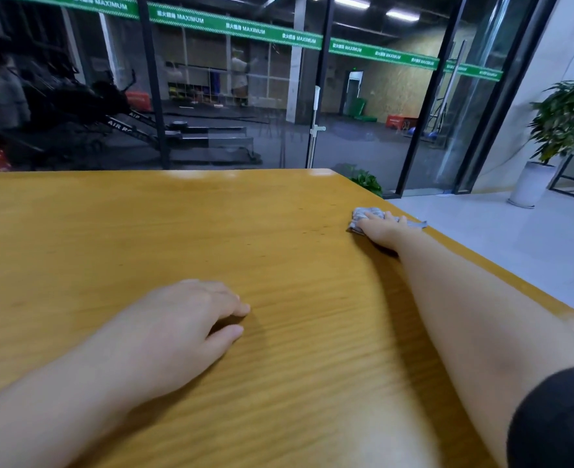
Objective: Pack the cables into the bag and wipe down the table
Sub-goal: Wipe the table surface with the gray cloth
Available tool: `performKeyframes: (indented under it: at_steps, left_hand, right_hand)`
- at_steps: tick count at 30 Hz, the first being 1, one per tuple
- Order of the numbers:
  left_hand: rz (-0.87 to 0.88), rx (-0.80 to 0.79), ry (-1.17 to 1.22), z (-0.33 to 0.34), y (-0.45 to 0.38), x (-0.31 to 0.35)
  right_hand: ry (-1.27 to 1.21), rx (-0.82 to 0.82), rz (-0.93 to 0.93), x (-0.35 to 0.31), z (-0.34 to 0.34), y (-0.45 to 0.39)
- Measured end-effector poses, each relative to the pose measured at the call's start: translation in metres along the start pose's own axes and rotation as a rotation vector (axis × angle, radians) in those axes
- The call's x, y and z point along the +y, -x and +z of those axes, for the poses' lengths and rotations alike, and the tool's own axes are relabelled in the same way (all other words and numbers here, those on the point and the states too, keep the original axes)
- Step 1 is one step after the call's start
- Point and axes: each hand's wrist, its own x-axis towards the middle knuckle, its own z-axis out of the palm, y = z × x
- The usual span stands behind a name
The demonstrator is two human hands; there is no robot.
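Fingers of the right hand (385, 231) press flat on a grey cloth (363, 216) near the surface (143, 231) edge; left hand (184, 319) rests relaxed, holding nothing.

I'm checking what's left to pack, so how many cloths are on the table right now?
1. A grey cloth lies near the table's far right edge, under the right hand, which presses on it. The left hand rests on bare wood nearer the camera. No cables or bag are in view.

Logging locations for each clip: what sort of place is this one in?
Probably a gym's lobby. Behind the glass wall stand a rowing machine and exercise gear, under a green MAXIMUM banner. The wooden table being wiped sits outside it.
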Motion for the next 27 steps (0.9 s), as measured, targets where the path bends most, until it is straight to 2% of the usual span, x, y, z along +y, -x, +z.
performKeyframes:
  at_steps: [7,15,18,22,27]
  left_hand:
    - [0.003,0.030,0.028,-0.008,0.001,0.001]
    - [-0.016,0.006,0.036,-0.015,0.004,0.004]
    - [-0.137,0.010,0.129,-0.018,0.007,-0.004]
    - [-0.289,0.113,0.130,-0.026,0.015,-0.024]
    - [-0.359,0.174,0.101,-0.024,0.019,-0.035]
  right_hand:
    - [0.060,-0.011,-0.128,-0.047,0.006,-0.014]
    - [0.081,-0.053,-0.394,-0.130,0.028,0.031]
    - [0.092,-0.073,-0.484,-0.145,0.036,0.052]
    - [0.115,-0.095,-0.565,-0.152,0.042,0.079]
    - [0.119,-0.114,-0.643,-0.154,0.047,0.119]
